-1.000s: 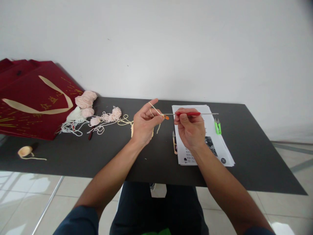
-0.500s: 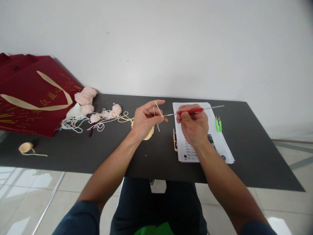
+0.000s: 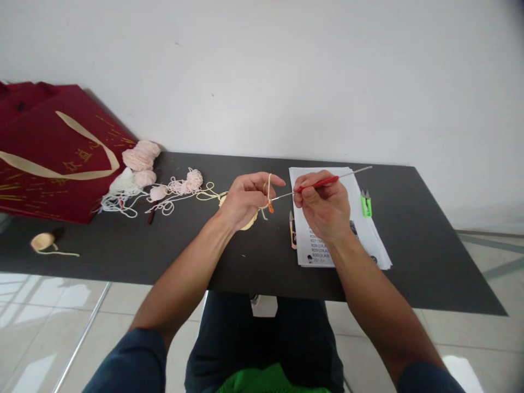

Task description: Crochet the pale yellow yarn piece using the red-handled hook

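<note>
My right hand (image 3: 323, 204) is closed around the red grip of a crochet hook (image 3: 323, 184), whose metal shaft points left toward my other hand. My left hand (image 3: 249, 199) pinches a small piece of crochet work, mostly hidden by the fingers. Pale yellow yarn (image 3: 269, 185) loops over its raised index finger. An orange stitch marker (image 3: 271, 207) hangs at the fingertips, close to the hook's tip. Beneath this hand, a pale yellow ball of yarn (image 3: 249, 222) shows in part on the table.
Printed sheets (image 3: 315, 257) lie under my right hand, between green thread snips (image 3: 365, 204) and a second pair of snips (image 3: 292, 230). Leftward are pink yarn (image 3: 141, 155), white yarn (image 3: 123, 191), a red bag (image 3: 45, 142) and a small cream crocheted piece (image 3: 42, 242).
My left index finger has lowered and reaches further right. The hook tilts more, its tip lower at the left fingertips. The orange marker has swung down and left.
</note>
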Demonstrator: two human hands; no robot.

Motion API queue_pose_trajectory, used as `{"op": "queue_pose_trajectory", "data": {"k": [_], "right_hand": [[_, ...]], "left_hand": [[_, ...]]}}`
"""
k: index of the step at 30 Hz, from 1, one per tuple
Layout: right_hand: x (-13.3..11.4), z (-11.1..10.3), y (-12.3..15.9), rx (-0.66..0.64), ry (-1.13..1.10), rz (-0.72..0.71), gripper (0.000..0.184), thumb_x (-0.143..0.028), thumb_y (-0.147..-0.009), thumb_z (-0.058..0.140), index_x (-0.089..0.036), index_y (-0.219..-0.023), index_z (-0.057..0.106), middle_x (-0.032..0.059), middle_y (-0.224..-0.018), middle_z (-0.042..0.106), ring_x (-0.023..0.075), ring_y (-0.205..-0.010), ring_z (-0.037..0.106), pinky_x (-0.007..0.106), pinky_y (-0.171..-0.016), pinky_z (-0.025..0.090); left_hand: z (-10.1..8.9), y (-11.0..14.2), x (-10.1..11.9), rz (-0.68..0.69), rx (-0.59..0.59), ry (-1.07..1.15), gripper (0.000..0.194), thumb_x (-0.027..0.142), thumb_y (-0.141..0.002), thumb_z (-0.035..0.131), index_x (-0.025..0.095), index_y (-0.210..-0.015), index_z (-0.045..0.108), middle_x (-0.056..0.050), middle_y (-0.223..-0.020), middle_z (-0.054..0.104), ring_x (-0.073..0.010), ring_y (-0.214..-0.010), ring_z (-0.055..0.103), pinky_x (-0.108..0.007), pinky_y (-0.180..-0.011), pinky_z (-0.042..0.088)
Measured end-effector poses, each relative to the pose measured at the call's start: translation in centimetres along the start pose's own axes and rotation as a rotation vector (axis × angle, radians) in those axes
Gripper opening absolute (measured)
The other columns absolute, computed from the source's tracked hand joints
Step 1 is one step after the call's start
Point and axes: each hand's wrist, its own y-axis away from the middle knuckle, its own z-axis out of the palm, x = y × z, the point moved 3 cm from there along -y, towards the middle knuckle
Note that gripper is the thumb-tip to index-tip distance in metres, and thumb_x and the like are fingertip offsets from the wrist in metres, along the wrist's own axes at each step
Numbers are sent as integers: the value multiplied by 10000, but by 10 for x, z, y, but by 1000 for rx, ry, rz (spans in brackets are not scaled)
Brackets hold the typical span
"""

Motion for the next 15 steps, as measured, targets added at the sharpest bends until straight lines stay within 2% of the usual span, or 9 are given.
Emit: {"op": "queue_pose_trajectory", "data": {"k": [4,7,11,15], "right_hand": [[0,-1,1,-16,-21,25,315,-477,-789,896,-258,-840,675,-30,-810,710,89,-565,568,260,-509,471],[1,-2,1,-2,-79,79,287,-442,-792,902,-255,-850,692,-31,-832,714,82,-584,585,240,-513,497],[10,-2,1,84,-161,174,249,-407,-783,914,-260,-864,730,-38,-868,743,77,-645,635,203,-554,564],[23,-1,4,137,-173,213,220,-440,-839,863,-268,-926,758,-27,-984,788,81,-745,709,206,-690,653]], "left_hand": [[2,0,1,-11,-30,33,388,95,-542,664,172,-881,835,-10,-564,606,-116,-519,487,-270,-510,365],[3,2,1,0,-24,34,354,95,-576,707,172,-898,832,-20,-616,645,-120,-548,525,-268,-524,387],[0,2,2,150,112,-25,249,140,-642,833,199,-883,819,-18,-725,706,-122,-637,598,-271,-630,476],[-2,2,-1,270,260,-159,148,180,-690,871,195,-825,812,-12,-725,713,-109,-645,596,-252,-640,463]]}}
